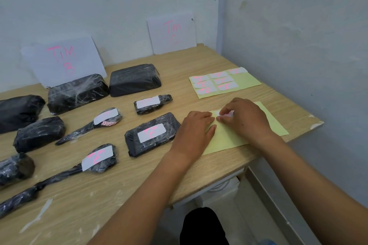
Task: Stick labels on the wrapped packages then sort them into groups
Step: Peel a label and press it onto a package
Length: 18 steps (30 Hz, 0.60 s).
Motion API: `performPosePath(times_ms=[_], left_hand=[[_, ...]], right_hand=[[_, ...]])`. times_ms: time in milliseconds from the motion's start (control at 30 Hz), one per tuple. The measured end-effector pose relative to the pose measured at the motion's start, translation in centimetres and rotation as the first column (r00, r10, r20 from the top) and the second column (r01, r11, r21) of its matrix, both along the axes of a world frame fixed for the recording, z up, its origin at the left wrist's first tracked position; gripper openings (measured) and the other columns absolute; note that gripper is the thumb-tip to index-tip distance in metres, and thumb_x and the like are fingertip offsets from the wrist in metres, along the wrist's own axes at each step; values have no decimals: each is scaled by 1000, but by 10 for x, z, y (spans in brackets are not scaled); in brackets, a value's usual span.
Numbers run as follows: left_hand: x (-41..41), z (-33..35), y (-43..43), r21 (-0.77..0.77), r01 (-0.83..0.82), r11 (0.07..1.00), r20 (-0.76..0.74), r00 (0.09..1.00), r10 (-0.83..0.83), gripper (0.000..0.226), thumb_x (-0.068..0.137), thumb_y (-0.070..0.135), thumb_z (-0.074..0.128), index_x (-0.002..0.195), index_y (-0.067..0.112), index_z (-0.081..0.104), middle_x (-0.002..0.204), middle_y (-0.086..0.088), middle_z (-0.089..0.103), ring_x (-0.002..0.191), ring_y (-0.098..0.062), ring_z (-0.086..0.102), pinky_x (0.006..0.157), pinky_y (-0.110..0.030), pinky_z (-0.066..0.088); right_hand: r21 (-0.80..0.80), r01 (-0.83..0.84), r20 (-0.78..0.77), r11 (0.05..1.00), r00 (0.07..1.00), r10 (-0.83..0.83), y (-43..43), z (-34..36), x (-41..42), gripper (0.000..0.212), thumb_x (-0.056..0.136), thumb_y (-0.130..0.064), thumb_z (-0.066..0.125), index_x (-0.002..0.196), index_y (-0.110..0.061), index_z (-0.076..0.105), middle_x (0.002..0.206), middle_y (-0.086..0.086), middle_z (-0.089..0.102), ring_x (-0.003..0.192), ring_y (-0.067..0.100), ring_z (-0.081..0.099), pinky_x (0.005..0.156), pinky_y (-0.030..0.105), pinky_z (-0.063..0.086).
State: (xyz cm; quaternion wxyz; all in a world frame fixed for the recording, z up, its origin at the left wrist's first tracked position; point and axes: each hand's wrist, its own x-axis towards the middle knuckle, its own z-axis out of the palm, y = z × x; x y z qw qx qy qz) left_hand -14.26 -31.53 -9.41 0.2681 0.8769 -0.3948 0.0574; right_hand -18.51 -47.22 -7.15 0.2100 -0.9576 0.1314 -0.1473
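Several black packages wrapped in clear film lie on the wooden table [99,195]. Some carry white labels with pink writing: a flat block [152,134], a small pack [153,103] and two brush-shaped ones [99,158] [107,116]. Unlabelled blocks [77,92] [135,79] lie further back. My left hand [196,130] presses flat on a yellow backing sheet [229,137]. My right hand [244,119] pinches a white label [227,114] at that sheet's top. A second yellow sheet [225,82] holds several labels.
Two white paper signs with pink writing lean on the wall, one at back left [63,59] and one at back centre [172,33]. The table's right edge [316,123] is chipped and stands close to the side wall. More wrapped packages lie along the left edge.
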Motion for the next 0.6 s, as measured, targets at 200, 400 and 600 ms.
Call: performPosePath(times_ms=[200, 400, 600], left_hand=[[-1, -1, 0, -15, -2, 1000, -12, 1000, 1, 33, 97, 28, 50, 123, 11, 62, 131, 1, 57, 124, -16, 42, 104, -26, 32], [-1, 1, 0, -8, -7, 1000, -21, 1000, 7, 33, 97, 28, 49, 125, 13, 61, 131, 3, 56, 124, -15, 42, 104, -28, 35], [-1, 2, 1, 53, 1, 999, 13, 1000, -1, 35, 99, 30, 45, 130, 20, 57, 137, 8, 53, 123, -14, 39, 102, -28, 36]], right_hand=[[-196, -29, -50, 980, 999, 19, 8, 9, 0, 19, 92, -36, 55, 96, -25, 70, 99, -5, 60, 97, 19, 57, 69, 28, 38], [-297, -63, -110, 953, 993, 31, 13, 13, 3, 23, 93, -29, 50, 93, -16, 68, 98, 1, 60, 93, 25, 57, 70, 31, 43], [100, -57, -56, 993, 996, 63, -7, 5, 7, 17, 86, -25, 60, 72, -16, 65, 75, -6, 65, 75, 15, 60, 64, 26, 41]])
